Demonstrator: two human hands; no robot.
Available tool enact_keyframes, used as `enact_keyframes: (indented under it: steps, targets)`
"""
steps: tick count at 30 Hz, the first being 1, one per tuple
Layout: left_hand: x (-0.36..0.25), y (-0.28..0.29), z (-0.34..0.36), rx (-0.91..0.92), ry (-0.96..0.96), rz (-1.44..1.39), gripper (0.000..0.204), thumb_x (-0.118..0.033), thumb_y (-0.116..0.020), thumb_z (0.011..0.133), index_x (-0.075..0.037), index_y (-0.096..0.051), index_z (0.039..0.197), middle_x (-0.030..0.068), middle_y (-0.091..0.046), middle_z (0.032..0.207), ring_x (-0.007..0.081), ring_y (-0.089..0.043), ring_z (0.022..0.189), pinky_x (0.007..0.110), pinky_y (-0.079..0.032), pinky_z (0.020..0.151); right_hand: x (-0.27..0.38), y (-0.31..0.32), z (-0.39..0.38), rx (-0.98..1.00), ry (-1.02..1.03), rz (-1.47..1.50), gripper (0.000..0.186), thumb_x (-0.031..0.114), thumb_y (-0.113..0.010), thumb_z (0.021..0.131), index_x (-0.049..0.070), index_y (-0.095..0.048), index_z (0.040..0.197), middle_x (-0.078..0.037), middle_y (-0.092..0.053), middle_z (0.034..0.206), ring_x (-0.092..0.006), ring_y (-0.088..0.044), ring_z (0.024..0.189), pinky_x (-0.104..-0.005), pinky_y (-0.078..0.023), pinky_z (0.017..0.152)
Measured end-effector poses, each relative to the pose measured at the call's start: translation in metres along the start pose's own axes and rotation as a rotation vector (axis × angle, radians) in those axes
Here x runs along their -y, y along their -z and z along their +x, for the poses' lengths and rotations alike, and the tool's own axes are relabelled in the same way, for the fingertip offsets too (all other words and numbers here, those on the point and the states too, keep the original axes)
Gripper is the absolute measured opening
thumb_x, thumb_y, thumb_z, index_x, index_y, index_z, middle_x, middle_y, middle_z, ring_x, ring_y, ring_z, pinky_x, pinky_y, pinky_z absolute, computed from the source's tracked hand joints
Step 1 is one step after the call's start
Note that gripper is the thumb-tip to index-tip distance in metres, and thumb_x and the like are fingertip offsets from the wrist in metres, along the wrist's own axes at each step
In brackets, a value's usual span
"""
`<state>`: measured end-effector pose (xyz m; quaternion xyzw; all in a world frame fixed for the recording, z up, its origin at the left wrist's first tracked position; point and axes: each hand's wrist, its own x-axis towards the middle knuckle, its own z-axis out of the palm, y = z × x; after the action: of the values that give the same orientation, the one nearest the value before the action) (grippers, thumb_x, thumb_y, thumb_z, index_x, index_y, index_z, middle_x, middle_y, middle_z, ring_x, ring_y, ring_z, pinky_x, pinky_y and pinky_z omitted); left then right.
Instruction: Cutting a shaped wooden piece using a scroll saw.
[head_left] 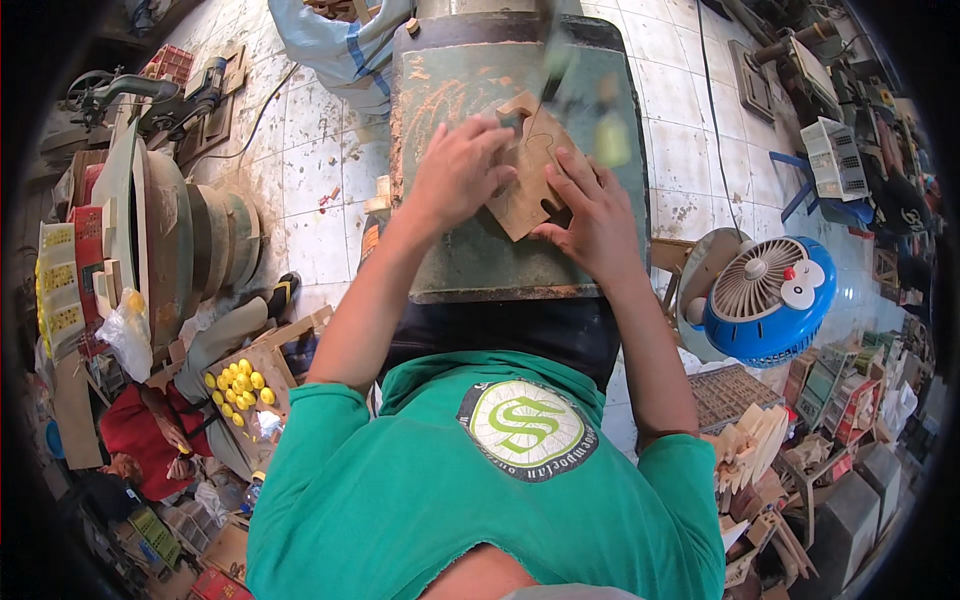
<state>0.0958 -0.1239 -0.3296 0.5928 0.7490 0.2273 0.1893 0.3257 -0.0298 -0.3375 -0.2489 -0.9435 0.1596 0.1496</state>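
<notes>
Board: in the head view, it [530, 170] lies on the green table [450, 262] between my hands, just beside a blurred machine part [555, 65].
Left hand: mine [462, 170] has fingers loosely curled at the board's left edge; whether they grip or hover, I cannot tell.
Right hand: mine [597, 215] has fingers spread on the right edge, thumb apart near the lower notch [556, 209], laid on rather than clamped.
Handling: I judge the wood light and stiff, likely to slide easily on any dust.
Weak spots: narrow tips beside the notch could snap.
Hold: I'd press the broad wood, off the drawn line [545, 138], fingers clear of the machine part.
</notes>
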Motion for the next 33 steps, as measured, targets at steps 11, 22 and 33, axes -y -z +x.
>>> enact_keyframes:
  steps: [11,22,33]
  targets:
    - [-0.034,-0.033,-0.053,-0.078,0.01,0.226,0.103,-0.048,-0.087,0.081,0.003,-0.044,0.159,0.0182,-0.051,0.162,0.0332,-0.044,0.155,0.065,-0.031,0.125,-0.007,0.006,0.003,0.057,0.031,0.053,0.073,0.022,-0.092,0.076,0.014,-0.067,0.144,-0.003,-0.053,0.163,-0.0367,-0.058,0.135,-0.0465,-0.05,0.113]
    - [-0.026,-0.024,-0.048,-0.028,-0.001,0.209,0.096,-0.041,-0.086,0.082,0.001,-0.045,0.159,0.016,-0.052,0.162,0.0328,-0.044,0.155,0.064,-0.031,0.126,0.0,-0.008,-0.001,-0.034,0.008,0.037,0.073,0.026,-0.091,0.077,0.015,-0.066,0.144,-0.003,-0.056,0.16,-0.0378,-0.057,0.137,-0.0444,-0.052,0.113]
    - [-0.016,-0.015,-0.044,0.027,-0.024,0.167,0.101,-0.035,-0.088,0.08,-0.002,-0.04,0.163,0.0161,-0.047,0.167,0.0326,-0.039,0.158,0.06,-0.026,0.13,0.011,-0.015,-0.001,-0.052,-0.047,0.031,0.074,0.025,-0.092,0.078,0.014,-0.064,0.146,-0.007,-0.056,0.158,-0.0409,-0.056,0.138,-0.0455,-0.053,0.111]
